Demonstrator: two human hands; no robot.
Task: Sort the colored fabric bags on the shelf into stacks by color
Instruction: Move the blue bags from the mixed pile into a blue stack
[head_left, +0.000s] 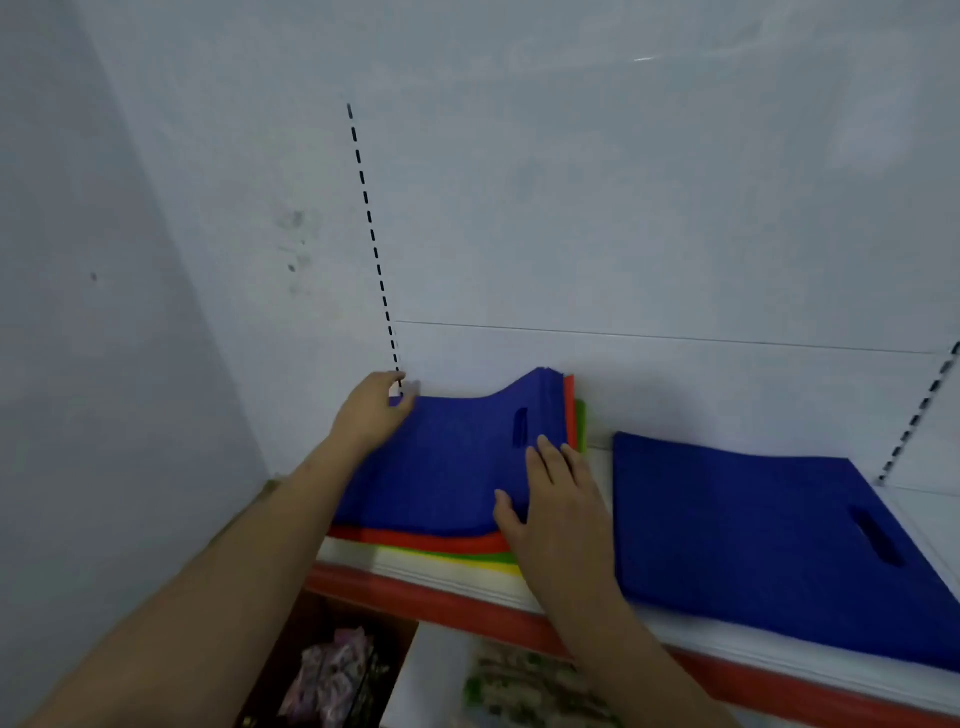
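Two bare hands on a mixed stack of flat fabric bags (447, 467), left hand (371, 410) pinching the top blue bag's far-left corner, right hand (556, 499) flat, fingers straight, on its right edge, red bag (441, 540), green bag (483, 557) and yellow bag (506, 568) edges beneath, separate blue fabric bag stack (753, 545) to the right, white shelf with red front lip (467, 605).

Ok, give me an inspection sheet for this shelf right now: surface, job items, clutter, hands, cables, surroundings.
Surface: white shelf with a red front edge.
Job's things: mixed stack, blue on top, with red, green and yellow edges showing beneath; separate blue bags lying flat to its right.
Clutter: nothing seen on the shelf.
Hands: left hand grips the stack's far left corner; right hand rests flat on its right side.
Cables: nothing seen.
Surroundings: pale wall, slotted uprights, patterned goods on the lower level.
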